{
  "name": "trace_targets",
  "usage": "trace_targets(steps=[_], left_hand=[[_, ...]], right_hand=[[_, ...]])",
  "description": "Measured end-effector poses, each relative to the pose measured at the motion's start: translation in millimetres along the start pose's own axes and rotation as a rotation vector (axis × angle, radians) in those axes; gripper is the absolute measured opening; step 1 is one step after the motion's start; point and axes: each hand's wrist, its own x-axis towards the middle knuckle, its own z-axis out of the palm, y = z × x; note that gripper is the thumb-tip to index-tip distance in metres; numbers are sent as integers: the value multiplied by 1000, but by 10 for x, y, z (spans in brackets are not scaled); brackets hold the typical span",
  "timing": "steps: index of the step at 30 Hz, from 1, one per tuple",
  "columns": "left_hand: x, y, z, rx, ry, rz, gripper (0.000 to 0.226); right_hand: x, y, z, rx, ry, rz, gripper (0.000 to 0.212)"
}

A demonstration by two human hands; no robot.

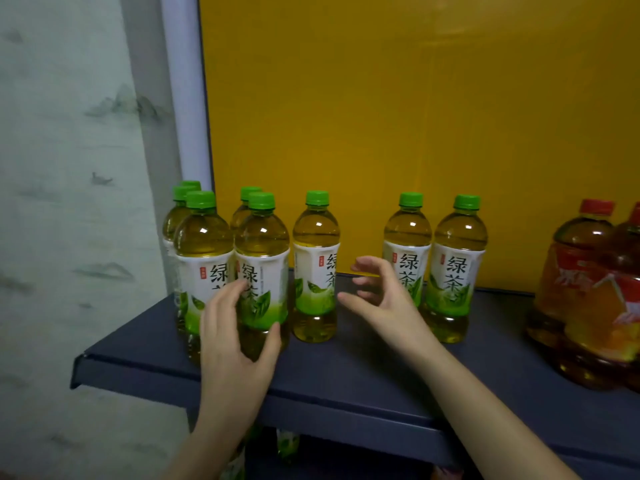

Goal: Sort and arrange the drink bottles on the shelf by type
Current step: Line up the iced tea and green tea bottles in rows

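The left hand (pixel 232 327) cupped a green tea bottle (pixel 262 271) at the shelf's (pixel 346 375) front left, crowded by green-capped neighbours (pixel 202 258). The right hand (pixel 379 299) hovered spread and empty between a lone bottle (pixel 316 268) and a pair (pixel 457 268). Red-capped bottles (pixel 581 292) stood far right.

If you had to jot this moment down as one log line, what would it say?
left hand around front green tea bottle | right hand open, empty, beside lone green tea bottle | red-capped bottles grouped right
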Motion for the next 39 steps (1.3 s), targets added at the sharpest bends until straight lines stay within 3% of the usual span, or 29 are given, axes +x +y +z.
trace_targets(steps=[3,5,9,13,16,21,27,31,39], left_hand=[[-75,-27,1,-74,-82,-92,76],[-96,-18,24,-117,-155,-160,86],[-55,0,108,-167,-197,-257,90],[42,-28,190,-171,-191,-328,82],[95,-38,230,-137,-200,-327,79],[156,-52,264,-117,-240,-294,82],[244,-70,330,-129,-307,-315,65],[303,-69,377,-385,-415,-431,65],[291,97,539,-585,-477,-393,50]], right_hand=[[183,18,186,80,-184,186,86],[282,31,259,180,-242,263,92],[395,83,340,267,-297,295,86],[410,98,346,266,-321,252,58],[399,134,338,248,-275,241,55],[359,171,285,179,-189,212,74],[193,147,170,71,-53,130,60],[25,79,55,-22,3,86,57],[-304,-11,-346,-37,97,81,55]])
